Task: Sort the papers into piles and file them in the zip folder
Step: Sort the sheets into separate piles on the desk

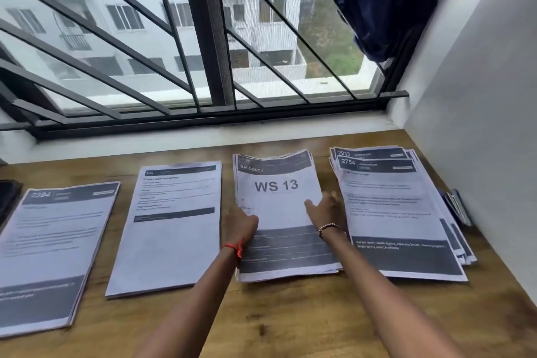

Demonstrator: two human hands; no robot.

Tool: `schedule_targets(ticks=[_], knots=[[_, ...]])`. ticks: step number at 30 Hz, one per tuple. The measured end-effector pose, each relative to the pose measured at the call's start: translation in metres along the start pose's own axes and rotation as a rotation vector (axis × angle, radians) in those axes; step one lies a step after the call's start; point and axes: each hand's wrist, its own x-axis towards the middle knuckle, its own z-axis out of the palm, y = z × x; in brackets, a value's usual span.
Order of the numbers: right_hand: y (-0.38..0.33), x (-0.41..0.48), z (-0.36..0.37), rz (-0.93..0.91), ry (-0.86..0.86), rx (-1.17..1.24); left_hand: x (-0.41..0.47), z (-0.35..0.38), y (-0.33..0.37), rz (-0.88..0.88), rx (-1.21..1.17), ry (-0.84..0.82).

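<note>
Tabletop [290,314] carries four paper piles [162,226] in a row across mid-frame. Left hand [239,225] grips the left edge of the WS 13 pile [276,186], right of centre; right hand [327,210] pinches its right edge, thumb on top.

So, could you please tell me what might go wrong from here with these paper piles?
Both the left hand and right hand hold the WS 13 pile by its side edges. The right hand sits against the fanned 2754 pile, so a nudge could mix the two. That pile splays toward the pens, so sheets might slide further.
</note>
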Motion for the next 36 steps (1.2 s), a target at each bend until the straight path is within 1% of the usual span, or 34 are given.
schedule_targets(ticks=[2, 3, 6, 8, 13, 16, 19, 22, 24, 26, 27, 28, 30, 31, 33, 35, 36], knots=[[-0.003, 0.005, -0.001, -0.022, 0.049, -0.042, 0.004, -0.002, 0.006, -0.019, 0.143, 0.039], [-0.004, 0.009, -0.002, -0.025, 0.053, -0.039, 0.010, -0.003, 0.006, -0.025, 0.166, 0.050], [-0.007, 0.023, -0.001, -0.034, 0.030, -0.035, 0.027, -0.004, 0.005, -0.006, 0.113, 0.066], [-0.008, 0.030, 0.001, -0.021, 0.019, -0.026, 0.035, -0.004, 0.006, 0.011, 0.096, 0.042], [-0.009, 0.039, 0.004, -0.068, 0.014, -0.099, 0.053, -0.001, 0.004, 0.011, 0.091, 0.014], [-0.008, 0.051, 0.006, -0.103, 0.062, -0.056, 0.060, 0.002, 0.004, 0.002, 0.086, 0.044], [-0.009, 0.063, 0.009, -0.143, 0.020, -0.077, 0.070, 0.004, 0.004, 0.012, 0.051, 0.054], [-0.011, 0.074, 0.011, -0.122, 0.035, -0.014, 0.076, 0.004, 0.004, 0.002, 0.020, 0.058], [-0.014, 0.080, 0.012, -0.113, 0.058, 0.026, 0.077, 0.004, 0.006, 0.029, 0.043, 0.075], [-0.019, 0.085, 0.013, -0.155, 0.081, -0.028, 0.068, 0.002, 0.009, 0.136, 0.121, 0.112], [-0.023, 0.088, 0.013, -0.203, 0.084, -0.084, 0.060, 0.001, 0.010, 0.224, 0.211, 0.115], [-0.029, 0.091, 0.014, -0.270, 0.066, -0.141, 0.050, 0.002, 0.009, 0.319, 0.339, 0.083], [-0.044, 0.097, 0.016, -0.408, -0.028, -0.219, 0.022, 0.012, 0.001, 0.523, 0.589, -0.076], [-0.051, 0.101, 0.019, -0.459, -0.073, -0.260, 0.008, 0.019, -0.006, 0.623, 0.667, -0.170], [-0.066, 0.106, 0.026, -0.551, -0.102, -0.385, -0.016, 0.035, -0.023, 0.818, 0.797, -0.281], [-0.080, 0.108, 0.032, -0.615, -0.143, -0.459, -0.029, 0.046, -0.035, 0.922, 0.926, -0.326], [-0.086, 0.108, 0.035, -0.634, -0.178, -0.473, -0.032, 0.049, -0.039, 0.926, 0.966, -0.340]])
